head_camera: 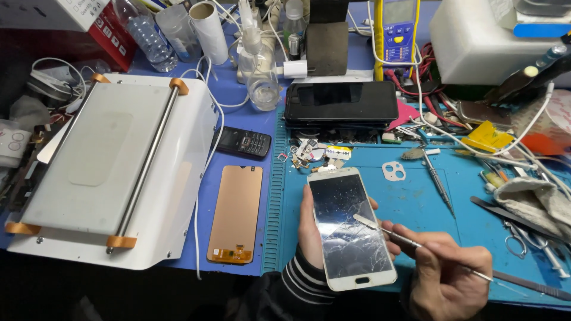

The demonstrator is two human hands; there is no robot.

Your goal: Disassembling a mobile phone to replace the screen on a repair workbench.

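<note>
My left hand [310, 229] holds a white smartphone [350, 229] with a badly cracked screen, face up over the blue work mat [416, 202]. A thin metal pry tool [392, 233] is gripped in my right hand [443, 270], and its flat tip rests on the cracked glass near the phone's right edge. A striped sleeve covers my left wrist.
A white screen-separator machine [107, 172] fills the left. A copper-coloured display panel [236, 214] and a black keypad phone [242, 142] lie on the blue table. A black phone stack [342, 104], a screwdriver [437, 181], tweezers [511, 217], a cloth [535, 199], bottles and cables crowd the back and right.
</note>
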